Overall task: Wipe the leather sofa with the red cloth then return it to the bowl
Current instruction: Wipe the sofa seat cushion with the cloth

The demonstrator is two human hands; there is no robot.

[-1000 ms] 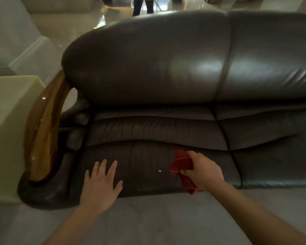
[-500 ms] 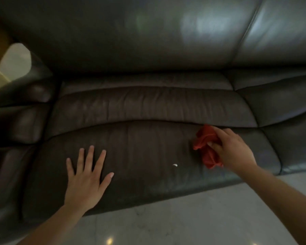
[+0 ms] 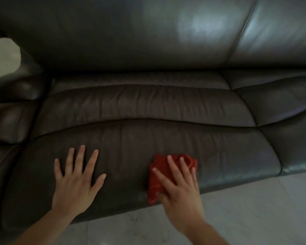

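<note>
A dark leather sofa (image 3: pixel 148 106) fills most of the view. The red cloth (image 3: pixel 156 181) lies bunched on the front part of the left seat cushion. My right hand (image 3: pixel 179 188) presses flat on top of it, fingers spread over the cloth. My left hand (image 3: pixel 76 177) rests flat on the same cushion to the left, fingers apart, holding nothing. The bowl is not in view.
Pale tiled floor (image 3: pixel 254 209) runs along the sofa's front edge at the bottom. The padded left armrest (image 3: pixel 11 103) rises at the left, with a light gap behind it at the upper left. A second seat cushion (image 3: pixel 286 121) continues to the right.
The camera has come closer to the seat. My right hand with the cloth has moved left and toward the front edge, going from a pinch to a flat press. The white speck is no longer visible.
</note>
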